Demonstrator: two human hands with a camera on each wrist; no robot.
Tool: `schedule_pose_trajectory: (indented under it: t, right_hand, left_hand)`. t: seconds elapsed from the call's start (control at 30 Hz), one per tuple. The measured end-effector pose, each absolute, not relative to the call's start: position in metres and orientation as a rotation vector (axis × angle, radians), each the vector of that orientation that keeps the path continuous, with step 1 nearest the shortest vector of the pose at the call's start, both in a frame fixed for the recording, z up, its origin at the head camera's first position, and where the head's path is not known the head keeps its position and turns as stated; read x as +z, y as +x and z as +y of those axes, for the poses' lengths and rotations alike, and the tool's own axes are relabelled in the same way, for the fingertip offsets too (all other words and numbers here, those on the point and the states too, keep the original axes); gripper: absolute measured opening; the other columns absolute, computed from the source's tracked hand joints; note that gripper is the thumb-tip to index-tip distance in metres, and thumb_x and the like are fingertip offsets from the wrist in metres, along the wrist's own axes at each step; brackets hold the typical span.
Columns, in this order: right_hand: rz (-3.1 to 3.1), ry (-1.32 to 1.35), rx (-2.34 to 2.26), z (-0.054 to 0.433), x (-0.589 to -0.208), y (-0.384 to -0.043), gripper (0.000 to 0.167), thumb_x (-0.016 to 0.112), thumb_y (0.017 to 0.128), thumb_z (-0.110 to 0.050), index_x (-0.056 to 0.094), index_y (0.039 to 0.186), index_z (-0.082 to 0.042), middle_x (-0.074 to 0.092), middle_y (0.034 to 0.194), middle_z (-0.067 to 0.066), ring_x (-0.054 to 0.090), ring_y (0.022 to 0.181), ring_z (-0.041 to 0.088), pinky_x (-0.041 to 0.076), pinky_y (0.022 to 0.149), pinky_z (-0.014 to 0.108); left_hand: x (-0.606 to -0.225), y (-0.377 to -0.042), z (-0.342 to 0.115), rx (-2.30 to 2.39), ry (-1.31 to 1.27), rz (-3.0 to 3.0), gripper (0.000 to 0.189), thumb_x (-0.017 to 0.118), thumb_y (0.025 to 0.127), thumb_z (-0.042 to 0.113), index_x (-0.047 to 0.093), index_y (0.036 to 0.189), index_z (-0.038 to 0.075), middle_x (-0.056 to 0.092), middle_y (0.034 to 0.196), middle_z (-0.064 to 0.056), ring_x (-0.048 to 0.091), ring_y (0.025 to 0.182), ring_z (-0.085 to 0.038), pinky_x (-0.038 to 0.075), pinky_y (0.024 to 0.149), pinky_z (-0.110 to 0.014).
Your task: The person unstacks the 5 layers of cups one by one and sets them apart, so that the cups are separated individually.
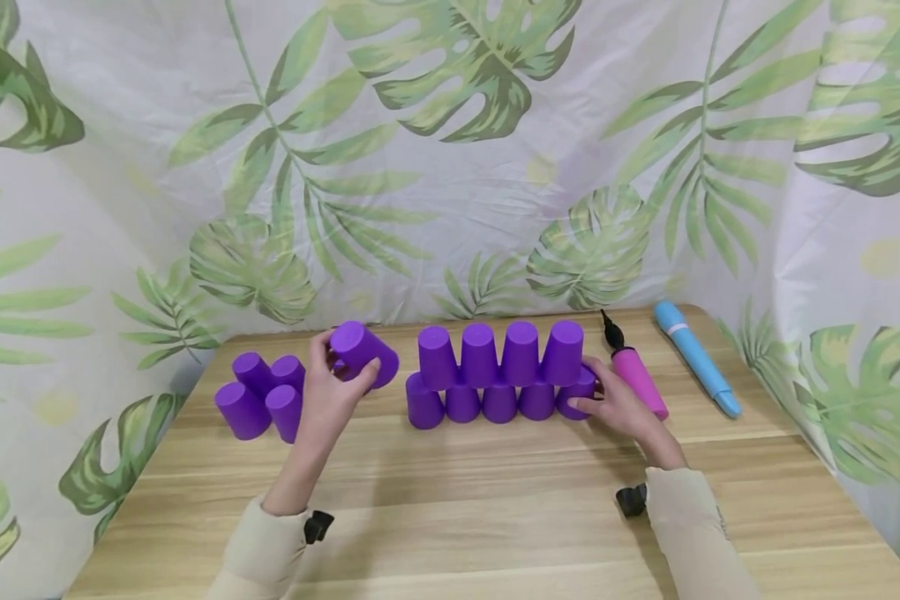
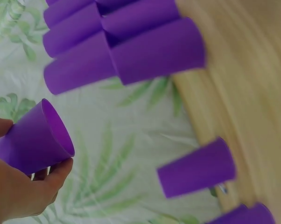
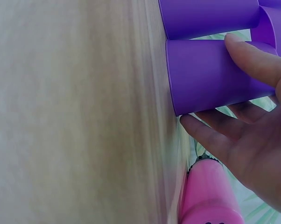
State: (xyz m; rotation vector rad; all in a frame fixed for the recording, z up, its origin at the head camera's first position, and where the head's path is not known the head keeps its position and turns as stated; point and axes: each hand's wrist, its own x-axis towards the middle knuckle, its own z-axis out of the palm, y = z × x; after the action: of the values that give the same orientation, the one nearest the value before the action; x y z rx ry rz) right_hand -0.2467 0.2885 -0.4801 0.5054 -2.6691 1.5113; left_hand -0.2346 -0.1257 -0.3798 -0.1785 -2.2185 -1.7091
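Observation:
My left hand (image 1: 328, 398) grips a purple cup (image 1: 362, 354) and holds it tilted in the air, left of a two-tier row of upside-down purple cups. In the left wrist view this cup's open mouth (image 2: 61, 128) shows. At the row's right end my right hand (image 1: 618, 406) has its thumb and fingers around the last bottom cup (image 3: 210, 77), which stands on the table. The upper cups (image 1: 478, 354) straddle the gaps between the lower cups (image 1: 499, 403). Left of my left hand, several more purple cups (image 1: 243, 410) stand upside down, partly hidden by that hand.
A pink hand pump (image 1: 637, 379) with a black nozzle lies just beyond my right hand. Farther right is a blue tube-shaped pump (image 1: 696, 357). The wooden table (image 1: 480, 508) reaches back to a leaf-patterned cloth (image 1: 457, 192).

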Motion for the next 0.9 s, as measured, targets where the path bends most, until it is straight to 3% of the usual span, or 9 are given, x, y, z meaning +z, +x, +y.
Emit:
schedule_pose_trajectory:
  t: [0.27,0.53,0.9]
  right_hand:
    - [-2.678,0.493,1.516,0.29,-0.481,-0.247,0.068,0.069,0.089,-0.008,0.032,0.145,-0.001,0.046,0.136,0.028,0.05,0.121,0.045,0.046,0.097,0.054]
    - [-2.682,0.492,1.495,0.288,-0.479,-0.246,0.068,0.069,0.088,-0.007,0.031,0.145,0.0,0.046,0.136,0.029,0.05,0.12,0.046,0.045,0.097,0.055]
    - [-2.689,0.489,1.492,0.287,-0.48,-0.246,0.068,0.068,0.089,-0.005,0.03,0.145,0.0,0.047,0.134,0.029,0.05,0.12,0.046,0.046,0.096,0.055]
  left_hand:
    - [-0.397,-0.226,-0.164,-1.56,0.037,-2.371,0.066,0.073,0.082,0.014,0.036,0.135,0.001,0.051,0.125,-0.018,0.051,0.113,-0.028,0.045,0.095,-0.04]
    - [-0.407,-0.217,-0.2,-1.528,0.15,-2.462,0.074,0.072,0.083,0.013,0.028,0.14,-0.003,0.045,0.132,-0.028,0.044,0.124,-0.039,0.038,0.105,-0.051]
    - [-0.428,-0.211,-0.234,-1.506,0.186,-2.617,0.076,0.069,0.083,0.005,0.02,0.139,-0.011,0.038,0.136,-0.036,0.039,0.128,-0.044,0.034,0.108,-0.052]
